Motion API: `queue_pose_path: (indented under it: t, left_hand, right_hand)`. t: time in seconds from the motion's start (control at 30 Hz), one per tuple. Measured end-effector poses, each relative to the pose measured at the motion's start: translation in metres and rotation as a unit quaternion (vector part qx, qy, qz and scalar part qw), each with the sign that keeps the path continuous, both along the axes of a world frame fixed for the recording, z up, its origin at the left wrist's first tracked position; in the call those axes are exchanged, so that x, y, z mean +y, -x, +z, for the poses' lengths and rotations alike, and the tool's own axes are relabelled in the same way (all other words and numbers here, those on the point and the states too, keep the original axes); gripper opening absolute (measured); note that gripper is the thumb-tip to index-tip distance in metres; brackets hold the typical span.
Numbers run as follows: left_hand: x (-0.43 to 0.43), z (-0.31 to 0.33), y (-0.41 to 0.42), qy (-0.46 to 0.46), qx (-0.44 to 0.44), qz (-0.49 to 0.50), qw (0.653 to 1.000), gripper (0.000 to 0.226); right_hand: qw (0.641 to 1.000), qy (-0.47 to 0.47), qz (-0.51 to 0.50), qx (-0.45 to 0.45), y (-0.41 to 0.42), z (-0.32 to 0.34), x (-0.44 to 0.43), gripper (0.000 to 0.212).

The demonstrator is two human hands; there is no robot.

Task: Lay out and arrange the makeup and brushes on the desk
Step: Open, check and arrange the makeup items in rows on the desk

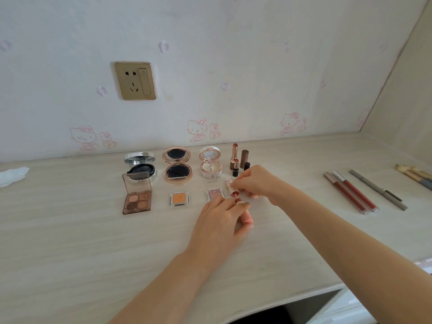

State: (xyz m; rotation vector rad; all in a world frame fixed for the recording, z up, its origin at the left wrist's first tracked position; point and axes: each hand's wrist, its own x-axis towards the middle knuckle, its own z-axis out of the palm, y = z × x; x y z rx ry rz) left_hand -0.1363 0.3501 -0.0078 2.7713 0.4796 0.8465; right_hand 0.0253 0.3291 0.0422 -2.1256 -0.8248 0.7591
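Placed in rows: 3 open round compacts (177, 164), 3 square eyeshadow palettes (178, 198), 2 uncapped lipsticks (234, 157); mid-desk, left hand (219, 220) grips pink lip-gloss tube (247, 217), right hand (254, 181) pinches its white cap (229, 183) — 2 red gloss tubes (350, 195), grey pencil (374, 188) and wooden-handled brushes (416, 174) seemingly outstanding.

Left grip (219, 220) covers most of the lipstick (246, 217), only its ends peeking out. Right grip (254, 181) hides part of the cap (230, 184). Brushes (413, 175) run off the right edge, tissue (11, 175) off the left. Lettering on the palette lid (136, 181): too blurred to read.
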Motion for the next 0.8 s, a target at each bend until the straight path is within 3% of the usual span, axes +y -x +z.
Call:
queue_pose_path:
  t: [0.13, 0.3, 0.47, 0.63, 0.8]
  left_hand:
    - [-0.001, 0.002, 0.001, -0.001, -0.007, 0.01, 1.0, 0.042]
    - [-0.002, 0.006, 0.0, 0.008, -0.025, 0.001, 1.0, 0.037]
    - [-0.009, 0.017, -0.009, -0.011, -0.05, -0.024, 0.998, 0.029]
    - [-0.036, 0.031, -0.042, 0.062, -0.095, -0.082, 0.99, 0.029]
    - [-0.061, 0.035, -0.093, 0.082, -0.032, -0.116, 0.989, 0.021]
  right_hand:
    - [1.0, -0.014, 0.001, -0.008, -0.001, 0.006, -0.015, 0.014]
    - [0.997, -0.04, 0.01, -0.062, -0.006, 0.007, -0.051, 0.016]
    - [0.985, -0.021, 0.01, -0.172, -0.015, 0.007, -0.096, 0.022]
    - [0.958, 0.007, -0.003, -0.286, -0.033, 0.001, -0.142, 0.026]
    - [0.945, 0.017, -0.038, -0.324, -0.055, -0.002, -0.184, 0.025]
